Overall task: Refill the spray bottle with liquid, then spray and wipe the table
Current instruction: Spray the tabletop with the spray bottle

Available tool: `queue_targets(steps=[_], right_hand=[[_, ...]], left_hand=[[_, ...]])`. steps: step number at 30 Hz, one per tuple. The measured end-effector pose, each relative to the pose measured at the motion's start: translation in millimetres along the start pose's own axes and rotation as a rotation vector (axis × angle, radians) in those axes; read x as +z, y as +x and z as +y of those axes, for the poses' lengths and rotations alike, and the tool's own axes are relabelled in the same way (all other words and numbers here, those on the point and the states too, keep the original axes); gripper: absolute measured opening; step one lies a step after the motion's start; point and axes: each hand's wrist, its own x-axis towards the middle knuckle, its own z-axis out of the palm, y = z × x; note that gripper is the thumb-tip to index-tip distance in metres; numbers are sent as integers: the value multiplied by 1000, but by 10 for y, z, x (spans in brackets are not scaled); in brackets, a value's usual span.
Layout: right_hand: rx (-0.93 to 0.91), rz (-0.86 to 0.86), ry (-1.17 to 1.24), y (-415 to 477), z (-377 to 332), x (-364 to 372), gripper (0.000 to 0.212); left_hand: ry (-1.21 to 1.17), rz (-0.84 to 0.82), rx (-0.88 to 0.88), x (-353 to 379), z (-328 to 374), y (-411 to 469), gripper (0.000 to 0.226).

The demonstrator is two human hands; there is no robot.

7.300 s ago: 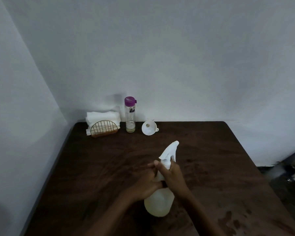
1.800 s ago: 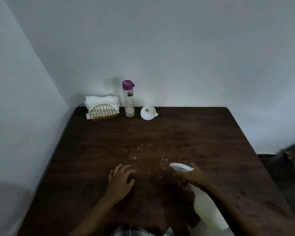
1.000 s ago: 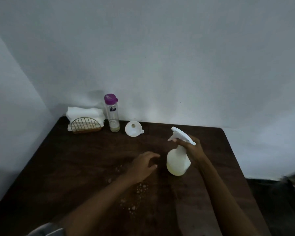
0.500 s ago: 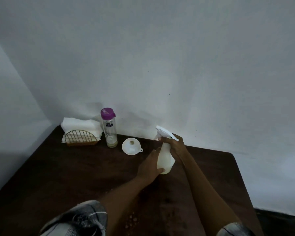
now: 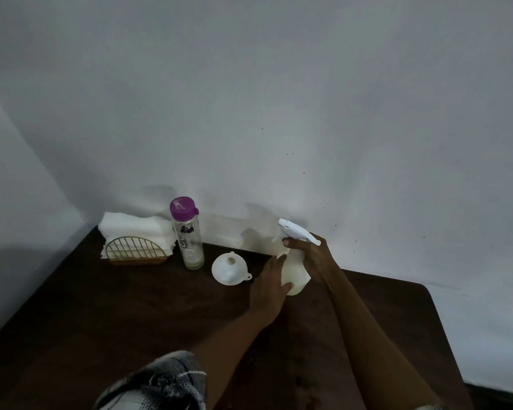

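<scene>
The white spray bottle (image 5: 296, 270) stands upright near the back edge of the dark wooden table (image 5: 131, 315), just right of the white funnel (image 5: 230, 268). My right hand (image 5: 311, 253) grips its neck under the trigger head. My left hand (image 5: 269, 287) lies flat against the bottle's left side, fingers together, steadying it. A clear bottle with a purple cap (image 5: 187, 233) holds a little pale liquid at its bottom. White napkins (image 5: 134, 230) sit in a gold wire holder (image 5: 136, 251) in the back left corner.
White walls close the table at the back and left. The table's right edge (image 5: 439, 327) drops to a dark floor. My patterned sleeve (image 5: 157, 383) shows at the bottom.
The spray bottle has travelled from the front right of the table to the back, beside the funnel. My left hand has come up against its side. The view has tilted up.
</scene>
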Motion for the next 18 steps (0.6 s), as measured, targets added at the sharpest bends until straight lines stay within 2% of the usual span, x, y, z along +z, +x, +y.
queue_targets(steps=[4,8,10,12,15,16,18], right_hand=[[-13,-11,9,-10,35,4,33],[27,83,-39,-35,42,51,24],[21,121,-125,-95,70,73,18],[-21,171,-262,-196,137,88,25],[-22,361,-402,-391,315,68,48],[1,434,-398,-468,377,69,50],[60,574,-361,-646,431,108,40]], left_hand=[[21,9,-25,8,10,-8,65],[137,-33,-63,-42,72,-21,65],[178,-88,-57,-88,110,-55,65],[170,-155,-62,-151,114,-127,66],[145,-150,-7,-288,18,-247,58],[131,-123,20,-354,-32,-280,51],[115,-84,50,-522,-108,-336,38]])
